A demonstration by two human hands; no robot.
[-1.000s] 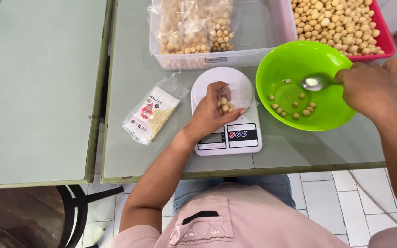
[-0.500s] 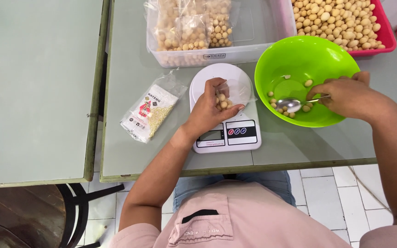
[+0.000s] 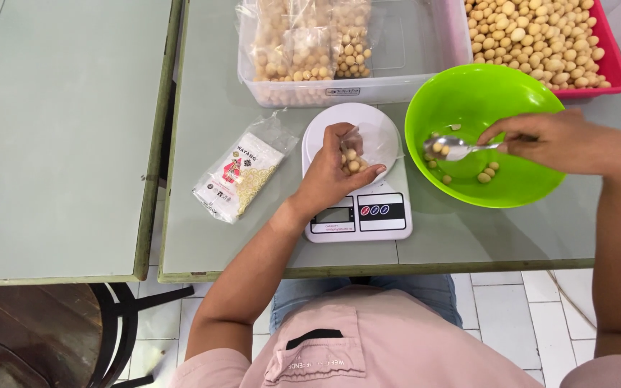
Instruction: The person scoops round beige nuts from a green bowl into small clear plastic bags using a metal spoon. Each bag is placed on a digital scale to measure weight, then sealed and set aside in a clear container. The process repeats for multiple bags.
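Seen from the head camera, the left hand [image 3: 328, 179] rests over the round plate of a white digital kitchen scale [image 3: 357, 208] that stands on the grey-green counter [image 3: 203, 237]. Its fingers [image 3: 368, 172] curl around the mouth of a small clear plastic bag [image 3: 368, 144], pinching it open on the plate; a few pale round nuts [image 3: 351, 162] lie inside the bag, partly hidden by the hand.

The right hand [image 3: 555, 140] reaches over a bright green round plastic bowl [image 3: 490, 93] just right of the scale. Its fingers are closed on the handle of a metal spoon [image 3: 458, 147], whose bowl carries a couple of nuts above the green bowl's left side. More loose nuts lie on the bowl's bottom.

Behind the scale stands a clear rectangular plastic tub [image 3: 411, 82] with filled clear bags of nuts stacked in its left half. Beyond the green bowl sits a red tray [image 3: 609, 65] heaped with the same pale nuts. Left of the scale lies a flat sealed packet with a white label [image 3: 242, 172], apart from the hand.
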